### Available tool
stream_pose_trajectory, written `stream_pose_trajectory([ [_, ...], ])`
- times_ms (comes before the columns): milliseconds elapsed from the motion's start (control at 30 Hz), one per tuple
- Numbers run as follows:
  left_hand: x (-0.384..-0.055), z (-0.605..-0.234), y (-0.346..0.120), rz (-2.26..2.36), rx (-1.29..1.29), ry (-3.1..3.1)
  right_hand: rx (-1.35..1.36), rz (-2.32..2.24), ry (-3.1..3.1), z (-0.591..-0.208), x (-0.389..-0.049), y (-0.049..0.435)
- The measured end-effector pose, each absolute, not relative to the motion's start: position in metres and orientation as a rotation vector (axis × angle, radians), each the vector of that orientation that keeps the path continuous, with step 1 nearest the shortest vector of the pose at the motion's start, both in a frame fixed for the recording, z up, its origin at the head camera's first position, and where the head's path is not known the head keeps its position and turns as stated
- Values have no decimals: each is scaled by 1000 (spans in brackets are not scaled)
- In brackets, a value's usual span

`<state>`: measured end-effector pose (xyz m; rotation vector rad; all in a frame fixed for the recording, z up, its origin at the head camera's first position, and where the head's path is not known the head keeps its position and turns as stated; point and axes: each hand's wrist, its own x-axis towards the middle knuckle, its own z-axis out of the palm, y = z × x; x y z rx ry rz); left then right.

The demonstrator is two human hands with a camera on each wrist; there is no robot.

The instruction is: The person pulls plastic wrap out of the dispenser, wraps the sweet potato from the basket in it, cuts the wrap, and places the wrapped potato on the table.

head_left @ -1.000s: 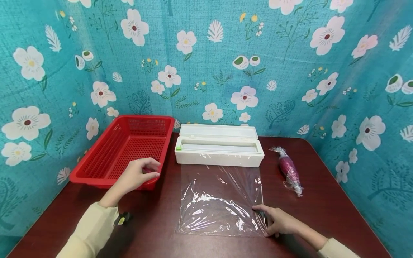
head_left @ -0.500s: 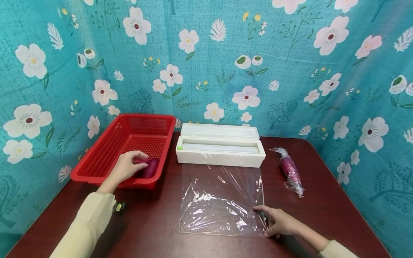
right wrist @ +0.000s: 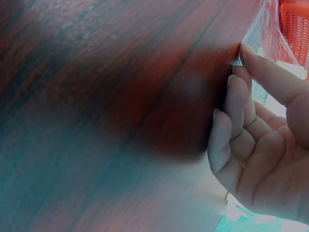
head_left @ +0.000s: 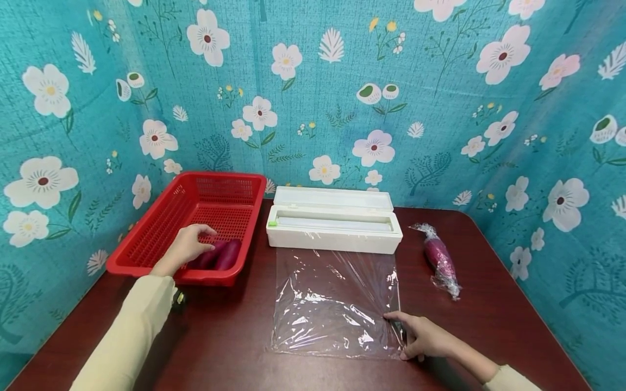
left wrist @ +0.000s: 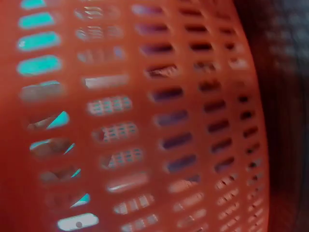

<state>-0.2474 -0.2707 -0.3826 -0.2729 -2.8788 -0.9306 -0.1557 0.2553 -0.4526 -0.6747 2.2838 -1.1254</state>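
Clear film [head_left: 332,320] lies flat on the dark red, shiny bench [head_left: 235,342], in front of the white box [head_left: 335,242]. I think it is light, floppy and easy to tear, so I would take it by its near corners. My right hand [head_left: 424,338] has thumb and finger spread, touching its right edge. My left hand [head_left: 186,248] bends over two purple things [head_left: 229,254] in the red basket [head_left: 222,176]; I can't tell if it grips one. They look smooth and firm, maybe slippery, so best held round the middle. Blue flowered cloth [head_left: 313,92] hangs behind the bench.
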Motion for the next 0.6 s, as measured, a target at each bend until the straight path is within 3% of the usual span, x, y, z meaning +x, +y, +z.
stream_pose_trajectory([
  [600, -265, -395, -286, -1006, -118, -3122, -667, -1105, 2293, -452, -155, 256],
])
